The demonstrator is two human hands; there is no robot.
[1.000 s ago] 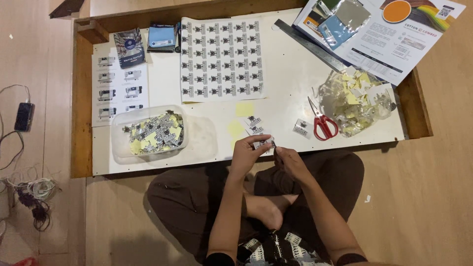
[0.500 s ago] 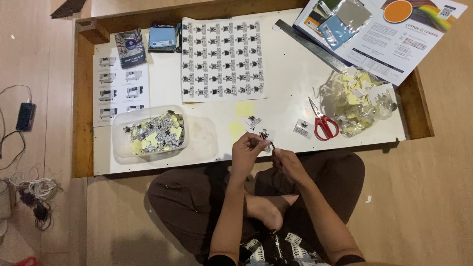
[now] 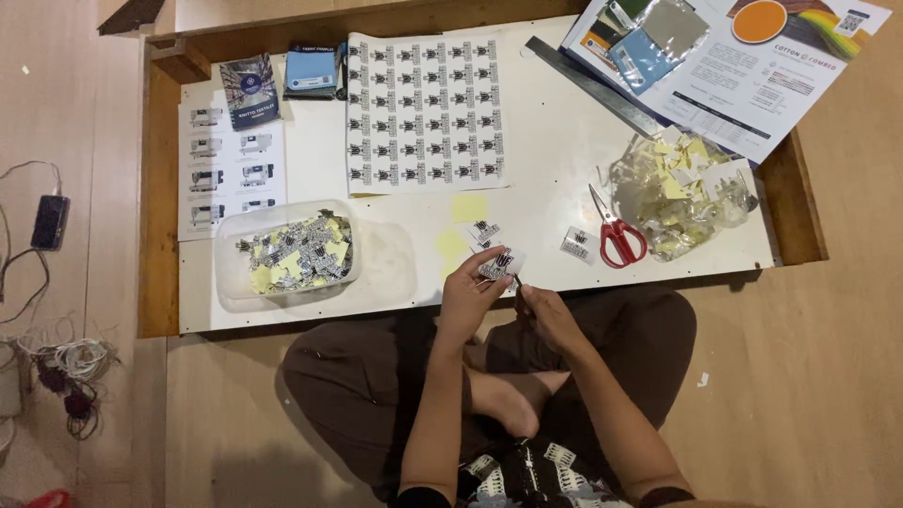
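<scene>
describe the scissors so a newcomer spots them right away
Start at the low white table in its wooden frame. Near its right front edge, left of the heap of yellow paper scraps, lie the scissors. They alone have red handles, and they lie shut, blades pointing away from the person.

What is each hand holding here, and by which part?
The left hand pinches a small printed sticker piece by its lower edge. The right hand touches its corner; its exact grip cannot be told.

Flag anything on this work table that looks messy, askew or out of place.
Little stands out. The metal ruler lies diagonally, its far end under the brochure. Loose stickers sit scattered near the red scissors. The heap of yellow backing scraps is untidy, but nothing looks damaged.
</scene>
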